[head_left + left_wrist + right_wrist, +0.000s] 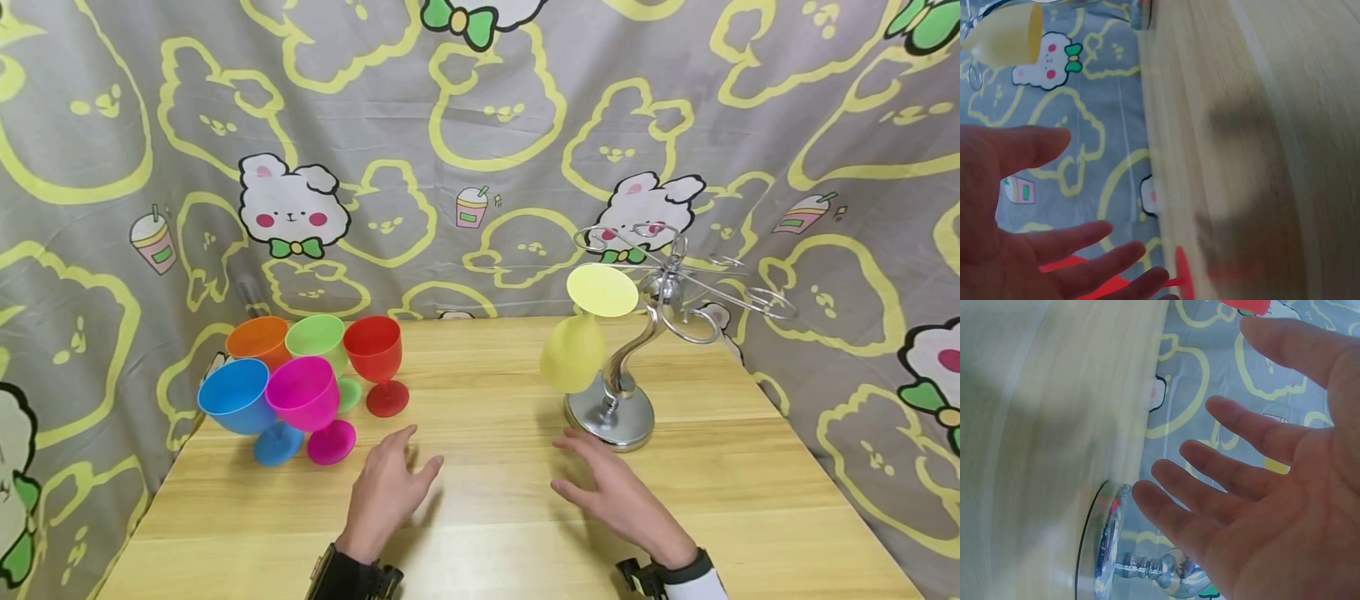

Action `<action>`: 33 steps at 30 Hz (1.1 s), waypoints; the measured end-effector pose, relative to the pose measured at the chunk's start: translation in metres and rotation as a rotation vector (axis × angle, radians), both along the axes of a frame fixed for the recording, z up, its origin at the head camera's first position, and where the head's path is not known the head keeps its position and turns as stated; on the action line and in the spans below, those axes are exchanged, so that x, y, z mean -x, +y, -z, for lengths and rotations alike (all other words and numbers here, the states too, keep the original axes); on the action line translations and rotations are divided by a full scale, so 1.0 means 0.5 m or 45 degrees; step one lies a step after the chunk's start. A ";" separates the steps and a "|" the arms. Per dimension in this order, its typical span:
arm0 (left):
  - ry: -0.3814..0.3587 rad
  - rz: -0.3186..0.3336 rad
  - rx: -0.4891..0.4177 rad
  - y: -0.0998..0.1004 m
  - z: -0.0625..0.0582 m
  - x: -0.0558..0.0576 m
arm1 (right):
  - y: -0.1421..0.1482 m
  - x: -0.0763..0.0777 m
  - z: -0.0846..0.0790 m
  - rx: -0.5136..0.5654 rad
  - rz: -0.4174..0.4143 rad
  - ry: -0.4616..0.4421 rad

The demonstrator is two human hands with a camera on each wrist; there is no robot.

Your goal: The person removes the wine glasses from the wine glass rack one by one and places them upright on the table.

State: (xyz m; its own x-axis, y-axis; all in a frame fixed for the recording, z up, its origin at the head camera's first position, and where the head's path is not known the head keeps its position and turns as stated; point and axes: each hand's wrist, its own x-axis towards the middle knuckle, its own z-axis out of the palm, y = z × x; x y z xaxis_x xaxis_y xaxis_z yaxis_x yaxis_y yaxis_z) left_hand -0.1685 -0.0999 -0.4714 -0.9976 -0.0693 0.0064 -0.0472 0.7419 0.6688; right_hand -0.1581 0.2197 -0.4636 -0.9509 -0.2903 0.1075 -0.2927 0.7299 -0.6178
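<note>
My left hand [386, 492] hovers over the table with fingers spread and nothing in it. Nearest to it stand a magenta goblet [303, 393] and a red goblet [373, 348]. My right hand [618, 500], also empty with relaxed fingers, is just in front of the round base [611, 412] of a chrome stemware rack [637, 333]. A yellow goblet [573, 354] hangs upside down from the rack's left side, its foot [602, 290] uppermost. In the right wrist view the fingers overlap the rack's base [1107, 550].
Beside the magenta and red goblets stand a blue goblet [236, 396], an orange goblet [257, 340] and a light green goblet [317, 340], all upright. More wire loops [768, 302] fan out from the rack's top. A patterned curtain [390, 108] surrounds the wooden table [480, 533] behind and at both sides.
</note>
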 end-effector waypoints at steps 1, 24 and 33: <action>0.009 0.006 0.030 0.001 0.000 -0.004 | 0.000 0.000 -0.001 -0.008 -0.008 0.004; 0.015 0.019 0.056 0.003 0.016 -0.031 | -0.007 -0.012 -0.117 -0.061 -0.067 0.289; 0.030 0.017 0.042 0.002 0.012 -0.032 | -0.028 -0.023 -0.247 0.025 -0.113 0.728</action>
State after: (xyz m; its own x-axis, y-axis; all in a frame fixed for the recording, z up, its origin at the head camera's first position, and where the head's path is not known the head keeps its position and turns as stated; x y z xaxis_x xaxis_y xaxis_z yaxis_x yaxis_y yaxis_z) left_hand -0.1526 -0.0991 -0.4775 -0.9979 -0.0557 0.0317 -0.0221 0.7640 0.6448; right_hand -0.1466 0.2055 -0.3402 -0.7124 -0.3587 0.6032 -0.6432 0.6775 -0.3567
